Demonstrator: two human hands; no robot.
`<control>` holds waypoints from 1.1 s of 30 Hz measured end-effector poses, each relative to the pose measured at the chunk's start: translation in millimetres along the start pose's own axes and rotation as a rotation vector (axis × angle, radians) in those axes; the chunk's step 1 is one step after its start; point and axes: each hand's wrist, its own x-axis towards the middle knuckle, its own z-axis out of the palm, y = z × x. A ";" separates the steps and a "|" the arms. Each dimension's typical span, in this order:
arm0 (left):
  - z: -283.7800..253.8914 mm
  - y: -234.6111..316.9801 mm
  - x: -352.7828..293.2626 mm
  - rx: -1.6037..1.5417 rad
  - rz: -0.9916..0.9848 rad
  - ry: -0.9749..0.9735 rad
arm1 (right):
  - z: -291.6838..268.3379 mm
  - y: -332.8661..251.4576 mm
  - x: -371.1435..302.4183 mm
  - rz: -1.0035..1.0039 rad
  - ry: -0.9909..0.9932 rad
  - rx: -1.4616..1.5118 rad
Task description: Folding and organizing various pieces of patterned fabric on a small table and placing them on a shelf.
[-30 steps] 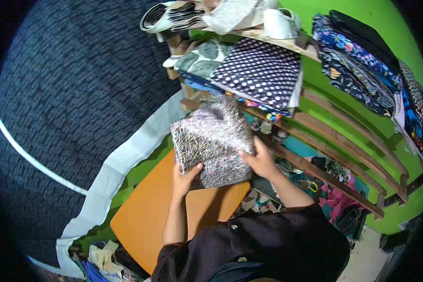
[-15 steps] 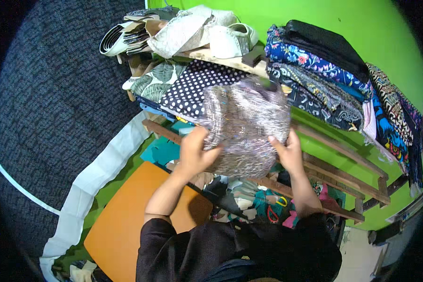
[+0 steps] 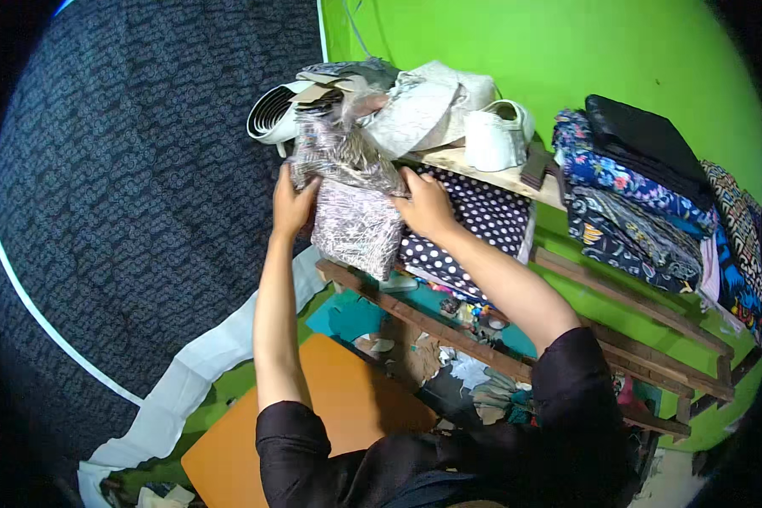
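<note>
A folded bundle of fabric point(image 3: 357, 222), greyish and streaky under what looks like shiny clear plastic, hangs between my two hands in front of the shelf. My left hand point(image 3: 294, 201) grips its left edge. On its right edge, my right hand point(image 3: 425, 203) has the thumb and fingers closed. The bundle's upper part is bunched and covers some of the shelf. Behind and to the right of it lies black fabric with white polka dots point(image 3: 483, 207), partly hidden by my right hand and forearm.
White rolled material point(image 3: 271, 118) and a white shoe-like item point(image 3: 495, 140) sit on the wooden shelf point(image 3: 516, 182). Folded patterned fabrics point(image 3: 635, 182) are stacked at right. Wooden rails point(image 3: 440, 326) cross below, above cloth scraps. An orange board point(image 3: 313, 415) stands lower left; dark patterned cloth point(image 3: 161, 186) hangs at left.
Both hands have carried the fabric bundle left and upward, from in front of the polka-dot cloth to the shelf's left end. The view has shifted too.
</note>
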 end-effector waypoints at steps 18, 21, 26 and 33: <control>21.1 20.9 11.3 0.950 -0.295 -0.028 | 32.6 59.3 45.0 0.461 -0.277 -0.528; 26.8 61.4 -1.7 0.663 -0.093 -0.377 | 32.0 73.2 43.3 0.420 -0.141 -0.633; 82.5 -4.2 27.2 0.503 0.054 -0.600 | 12.9 45.7 36.8 0.406 -0.561 -0.493; 158.4 -59.2 44.8 0.467 -0.087 -1.118 | -7.9 28.8 22.2 0.366 -0.549 -0.439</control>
